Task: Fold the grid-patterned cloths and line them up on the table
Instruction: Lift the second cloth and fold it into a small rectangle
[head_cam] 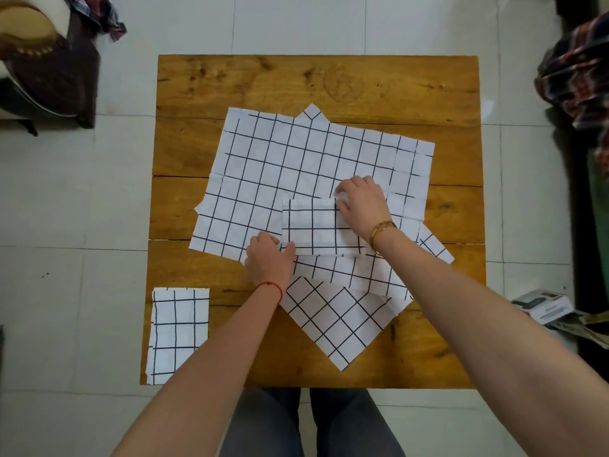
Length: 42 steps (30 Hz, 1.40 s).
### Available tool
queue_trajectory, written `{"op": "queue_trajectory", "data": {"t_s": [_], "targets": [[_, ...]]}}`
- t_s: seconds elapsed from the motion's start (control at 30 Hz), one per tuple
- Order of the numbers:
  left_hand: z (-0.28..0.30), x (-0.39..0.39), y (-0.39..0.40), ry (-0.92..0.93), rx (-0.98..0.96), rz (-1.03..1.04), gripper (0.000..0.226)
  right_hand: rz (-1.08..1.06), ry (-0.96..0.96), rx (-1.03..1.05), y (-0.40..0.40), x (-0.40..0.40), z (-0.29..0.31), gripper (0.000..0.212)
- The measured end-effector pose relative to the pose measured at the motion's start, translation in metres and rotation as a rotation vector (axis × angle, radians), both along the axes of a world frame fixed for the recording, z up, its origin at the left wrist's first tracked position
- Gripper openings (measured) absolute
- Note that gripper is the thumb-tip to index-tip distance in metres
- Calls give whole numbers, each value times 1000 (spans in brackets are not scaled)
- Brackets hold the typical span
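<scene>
**Finishing the fold on the small cloth packet**

Best done by keeping the edges matched before pressing: hold the near-left corner fixed, draw the right edge flat, then smooth along the crease so no layer slips on the loose sheets below.

Left hand: fingers curled at the near-left corner of the small white, black-gridded folded cloth rectangle, thumb laid on top, apparently pinching it. Right hand: fingers bent over the packet's right edge, seemingly gripping a fold there; exact hold hard to see.

Packet lying mid-table on a large, thin, creased, unfolded grid cloth, flat and matte. One more open sheet turned diagonally near the front edge. One finished folded cloth at the front-left corner of the square, knotty, brown wooden plank table.
</scene>
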<state>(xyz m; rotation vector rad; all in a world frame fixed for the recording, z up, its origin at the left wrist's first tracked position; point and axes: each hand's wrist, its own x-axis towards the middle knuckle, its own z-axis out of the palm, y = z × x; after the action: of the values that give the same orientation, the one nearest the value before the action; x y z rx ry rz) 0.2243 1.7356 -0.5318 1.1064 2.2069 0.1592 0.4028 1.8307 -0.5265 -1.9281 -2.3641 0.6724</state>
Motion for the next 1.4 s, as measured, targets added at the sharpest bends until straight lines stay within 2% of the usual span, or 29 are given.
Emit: {"op": "queue_trajectory", "data": {"t_s": [0.2, 0.43, 0.6, 0.73, 0.8, 0.83, 0.87, 0.93, 0.97, 1.03, 1.13, 1.17, 1.27, 1.4], "targets": [[-4, 7, 3, 27, -5, 51, 25, 89, -53, -51, 10, -1, -10, 18], [-2, 10, 4, -49, 38, 71, 14, 70, 7, -134, 12, 4, -11, 8], [19, -2, 10, -293, 120, 274, 16, -318, 407, -316, 1, 7, 2, 6], [34, -22, 12, -738, 116, 636, 38, -569, 640, -491, -17, -3, 16, 11], [37, -31, 9, -811, 63, 686, 55, -658, 742, -584, -32, -14, 20, 14], [38, -36, 6, -794, 24, 661, 62, -692, 777, -602, -41, -21, 23, 16], [42, -40, 3, -760, -11, 623, 59, -723, 804, -605, -50, -30, 25, 16], [44, -50, -6, -696, -48, 559, 25, -793, 846, -590, -69, -47, 29, 14], [43, -58, -12, -650, -40, 527, 21, -829, 847, -584, -78, -56, 29, 13], [41, -75, -23, -580, -19, 454, 24, -850, 795, -566, -98, -71, 27, 13], [47, -100, -39, -582, 15, 376, 60, -716, 646, -517, -126, -89, 24, 15], [48, -109, -44, -572, 27, 343, 64, -654, 609, -507, -136, -95, 25, 15], [51, -128, -56, -540, 40, 209, 64, -509, 495, -476, -162, -110, 28, 11], [48, -145, -72, -500, 18, 86, 64, -521, 438, -464, -198, -126, 27, 15]]}}
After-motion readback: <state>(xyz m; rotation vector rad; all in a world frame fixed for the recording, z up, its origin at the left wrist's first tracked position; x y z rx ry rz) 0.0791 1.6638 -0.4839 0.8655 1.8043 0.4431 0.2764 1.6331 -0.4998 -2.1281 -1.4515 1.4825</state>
